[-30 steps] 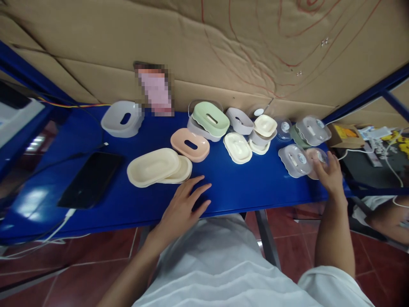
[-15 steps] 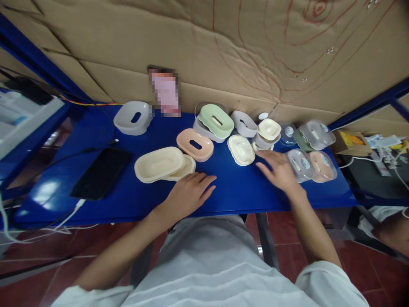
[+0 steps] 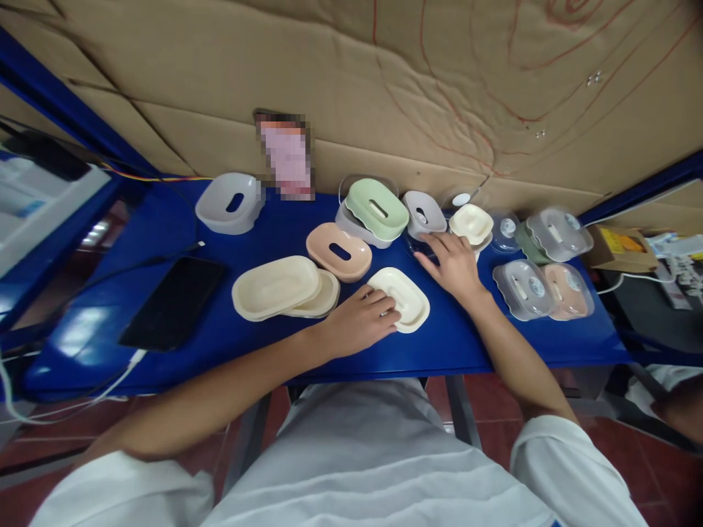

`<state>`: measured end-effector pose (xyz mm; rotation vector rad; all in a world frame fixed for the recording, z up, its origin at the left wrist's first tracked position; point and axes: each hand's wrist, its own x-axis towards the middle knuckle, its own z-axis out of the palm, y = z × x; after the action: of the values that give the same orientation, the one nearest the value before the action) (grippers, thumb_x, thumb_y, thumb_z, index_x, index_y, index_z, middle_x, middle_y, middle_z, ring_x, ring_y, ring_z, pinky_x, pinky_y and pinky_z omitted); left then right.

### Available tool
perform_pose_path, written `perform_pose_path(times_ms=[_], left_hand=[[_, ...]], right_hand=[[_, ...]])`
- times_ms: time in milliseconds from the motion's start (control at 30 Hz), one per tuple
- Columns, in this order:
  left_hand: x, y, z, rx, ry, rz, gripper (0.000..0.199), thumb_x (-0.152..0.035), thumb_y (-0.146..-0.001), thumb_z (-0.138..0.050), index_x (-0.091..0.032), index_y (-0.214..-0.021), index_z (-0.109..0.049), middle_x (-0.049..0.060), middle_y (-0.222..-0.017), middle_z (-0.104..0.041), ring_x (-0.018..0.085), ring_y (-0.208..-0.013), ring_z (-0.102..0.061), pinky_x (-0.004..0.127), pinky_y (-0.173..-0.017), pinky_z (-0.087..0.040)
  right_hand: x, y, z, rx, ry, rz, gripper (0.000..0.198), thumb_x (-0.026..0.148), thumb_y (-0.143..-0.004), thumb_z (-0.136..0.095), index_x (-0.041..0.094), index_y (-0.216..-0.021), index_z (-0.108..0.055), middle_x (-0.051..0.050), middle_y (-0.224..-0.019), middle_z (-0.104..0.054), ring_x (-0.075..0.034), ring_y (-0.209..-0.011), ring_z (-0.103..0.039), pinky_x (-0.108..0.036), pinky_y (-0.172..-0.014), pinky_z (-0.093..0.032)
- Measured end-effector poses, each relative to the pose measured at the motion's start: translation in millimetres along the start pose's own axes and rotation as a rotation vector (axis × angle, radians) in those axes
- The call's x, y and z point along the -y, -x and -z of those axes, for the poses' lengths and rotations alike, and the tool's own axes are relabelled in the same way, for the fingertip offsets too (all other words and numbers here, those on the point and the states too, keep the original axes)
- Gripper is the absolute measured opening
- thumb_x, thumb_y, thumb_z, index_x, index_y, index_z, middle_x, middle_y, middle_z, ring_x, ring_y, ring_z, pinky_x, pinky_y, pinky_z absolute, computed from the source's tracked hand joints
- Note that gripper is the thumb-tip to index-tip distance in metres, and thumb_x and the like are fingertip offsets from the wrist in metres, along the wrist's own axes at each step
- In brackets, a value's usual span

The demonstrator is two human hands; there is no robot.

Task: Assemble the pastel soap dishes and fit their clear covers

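My left hand [image 3: 363, 318] is closed on the left rim of a cream oval soap dish tray [image 3: 409, 298], which lies near the front of the table. My right hand [image 3: 457, 265] is behind and to the right, thumb and fingers apart, over a see-through lid [image 3: 418, 247] that it partly hides. Touching or just above the lid, I cannot tell. Behind those fingers stands a small grey slotted dish [image 3: 431, 210]. A small cream tray [image 3: 471, 222] is to the right of it. Larger cream trays [image 3: 277, 287] overlap to the left of my left hand.
An orange slotted dish [image 3: 343, 255] and a green one [image 3: 378, 208] on a grey base stand mid-table. A grey dish [image 3: 228, 208] and a black phone [image 3: 173, 304] with a white cable are left. Clear-lidded boxes [image 3: 524, 289] stand right. Cardboard [image 3: 356, 88] walls the back.
My left hand has moved right onto the cream tray, which now lies nearer the front edge. My right hand has shifted left and slightly back, to the see-through lid.
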<state>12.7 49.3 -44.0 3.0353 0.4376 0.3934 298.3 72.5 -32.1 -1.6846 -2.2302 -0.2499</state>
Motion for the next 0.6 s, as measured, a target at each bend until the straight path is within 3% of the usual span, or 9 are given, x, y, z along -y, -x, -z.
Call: perform_pose_path(times_ms=[100,233,367,467,600], left_hand=[[0.3,5.0,-1.1,-0.061,0.028,0.005,0.019,-0.033,-0.109,-0.064,-0.02,-0.116,-0.075,0.012,-0.131,-0.072,0.032,-0.123,-0.063,0.049,-0.106,-0.044],[2.7,6.8,-4.8,-0.105,0.074,0.079,0.027,-0.023,-0.107,-0.058,-0.019,-0.13,-0.072,0.016,-0.147,-0.066,0.036,-0.137,-0.059,0.054,-0.113,-0.044],[9.3,6.5,-7.0,-0.074,0.102,0.151,0.028,-0.025,-0.108,-0.06,-0.016,-0.132,-0.07,0.015,-0.136,-0.071,0.032,-0.127,-0.067,0.047,-0.109,-0.051],[13.4,6.5,-4.5,-0.046,0.097,0.148,0.032,-0.032,-0.106,-0.069,-0.017,-0.133,-0.069,0.013,-0.129,-0.073,0.032,-0.121,-0.072,0.046,-0.107,-0.055],[13.3,9.0,8.0,-0.097,0.031,0.113,0.06,-0.028,-0.099,-0.078,-0.021,-0.155,-0.057,0.02,-0.158,-0.057,0.038,-0.14,-0.063,0.049,-0.111,-0.056]], right_hand=[[8.7,6.0,-10.9,0.005,0.02,-0.023,0.055,0.057,-0.112,-0.049,0.022,-0.152,-0.065,-0.017,-0.135,-0.074,-0.037,-0.124,-0.066,-0.054,-0.109,-0.046],[9.7,5.3,-17.9,-0.068,0.02,-0.076,0.066,0.057,-0.111,-0.051,0.02,-0.164,-0.05,-0.02,-0.16,-0.058,-0.041,-0.149,-0.05,-0.061,-0.123,-0.035],[-4.1,-4.4,-17.8,-0.098,-0.022,-0.132,0.056,0.06,-0.108,-0.057,0.019,-0.144,-0.068,-0.018,-0.135,-0.073,-0.038,-0.13,-0.064,-0.058,-0.115,-0.046],[-10.0,1.8,-2.3,-0.205,-0.132,-0.158,0.05,0.062,-0.105,-0.061,0.021,-0.129,-0.076,-0.015,-0.123,-0.076,-0.035,-0.118,-0.07,-0.054,-0.108,-0.055],[3.2,42.2,29.2,-0.321,-0.277,-0.139,0.042,0.054,-0.103,-0.069,0.025,-0.133,-0.076,-0.013,-0.126,-0.075,-0.033,-0.118,-0.072,-0.051,-0.105,-0.059]])
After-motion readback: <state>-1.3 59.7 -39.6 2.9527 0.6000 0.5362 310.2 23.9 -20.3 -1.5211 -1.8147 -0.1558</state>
